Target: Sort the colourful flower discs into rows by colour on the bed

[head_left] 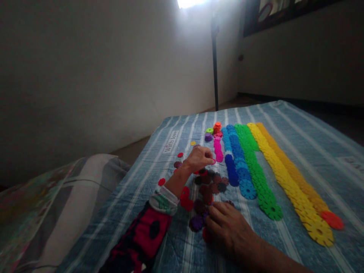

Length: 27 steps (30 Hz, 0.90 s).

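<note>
Left hand: fingers clamped on one pink disc. Right hand: fingers' grip unclear, among notched round plastic discs on striped cloth.

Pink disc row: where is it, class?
Right of centre in the head view, the pink row lies between the left hand and the nearest blue row.

Pale wall — shadowed | bright lamp — black stand | dark-framed window

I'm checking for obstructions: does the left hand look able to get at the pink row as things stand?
Most likely yes: the left hand is just beside the near end of the pink row, with nothing apparent between them.
</note>
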Each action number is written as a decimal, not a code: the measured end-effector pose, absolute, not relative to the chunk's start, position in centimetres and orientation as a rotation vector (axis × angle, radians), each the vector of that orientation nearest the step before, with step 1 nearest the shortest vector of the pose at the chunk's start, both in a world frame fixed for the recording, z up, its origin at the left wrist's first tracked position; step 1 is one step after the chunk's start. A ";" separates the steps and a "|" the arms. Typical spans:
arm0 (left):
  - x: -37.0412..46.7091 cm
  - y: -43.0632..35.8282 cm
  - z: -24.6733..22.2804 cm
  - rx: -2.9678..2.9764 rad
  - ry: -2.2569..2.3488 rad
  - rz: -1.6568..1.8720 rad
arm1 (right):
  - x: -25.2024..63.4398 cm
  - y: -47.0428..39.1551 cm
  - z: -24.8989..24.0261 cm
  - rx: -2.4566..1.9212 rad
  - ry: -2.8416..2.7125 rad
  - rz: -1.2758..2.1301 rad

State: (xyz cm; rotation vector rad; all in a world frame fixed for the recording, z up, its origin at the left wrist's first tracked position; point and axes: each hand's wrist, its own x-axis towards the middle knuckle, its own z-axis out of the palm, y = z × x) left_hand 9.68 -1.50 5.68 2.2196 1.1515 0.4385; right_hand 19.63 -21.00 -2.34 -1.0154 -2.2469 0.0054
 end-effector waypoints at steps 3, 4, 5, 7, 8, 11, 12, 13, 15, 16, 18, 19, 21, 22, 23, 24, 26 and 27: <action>12.2 -0.5 5.1 2.351 1.228 0.420 | 19.6 -21.0 -2.2 -1.023 -2.260 -0.024; 12.7 -0.3 4.9 2.377 1.250 0.408 | 19.6 -21.0 -2.2 -1.029 -2.261 -0.037; 13.0 -0.1 4.7 2.393 1.266 0.395 | 19.5 -21.0 -2.2 -1.036 -2.261 -0.046; 13.4 0.2 4.2 2.403 1.281 0.367 | 19.5 -21.0 -2.3 -1.047 -2.255 -0.055; 13.5 0.3 4.0 2.405 1.281 0.354 | 19.4 -21.0 -2.3 -1.052 -2.257 -0.048; 13.5 0.5 3.5 2.424 1.272 0.323 | 19.5 -21.0 -2.1 -1.049 -2.277 -0.004; 13.5 0.5 3.4 2.436 1.281 0.321 | 19.5 -21.0 -2.0 -1.048 -2.279 0.007; 13.5 0.6 3.4 2.450 1.304 0.325 | 19.6 -21.0 -1.9 -1.048 -2.280 0.017; 13.3 0.6 3.6 2.484 1.359 0.344 | 19.6 -21.0 -1.8 -1.054 -2.275 0.017; 13.1 0.5 3.8 2.499 1.376 0.358 | 19.7 -21.0 -1.7 -1.055 -2.278 0.015; 12.4 0.3 4.2 2.522 1.377 0.388 | 19.7 -21.1 -1.6 -1.053 -2.293 0.016; 11.9 0.2 4.4 2.525 1.364 0.400 | 19.8 -21.1 -1.5 -1.052 -2.301 0.018; 10.9 -0.3 4.6 2.519 1.337 0.401 | 19.9 -21.1 -1.4 -1.058 -2.327 0.030; 10.4 -0.6 4.6 2.513 1.324 0.388 | 19.9 -21.2 -1.4 -1.063 -2.339 0.036; 9.9 -0.9 4.6 2.508 1.308 0.368 | 20.0 -21.2 -1.4 -1.065 -2.348 0.043; 9.5 -1.3 4.5 2.505 1.288 0.344 | 20.0 -21.2 -1.4 -1.061 -2.356 0.050; 8.8 -2.1 4.2 2.508 1.260 0.309 | 20.2 -21.2 -1.5 -1.047 -2.359 0.056; 8.5 -2.5 4.1 2.515 1.256 0.299 | 20.2 -21.2 -1.6 -1.038 -2.353 0.053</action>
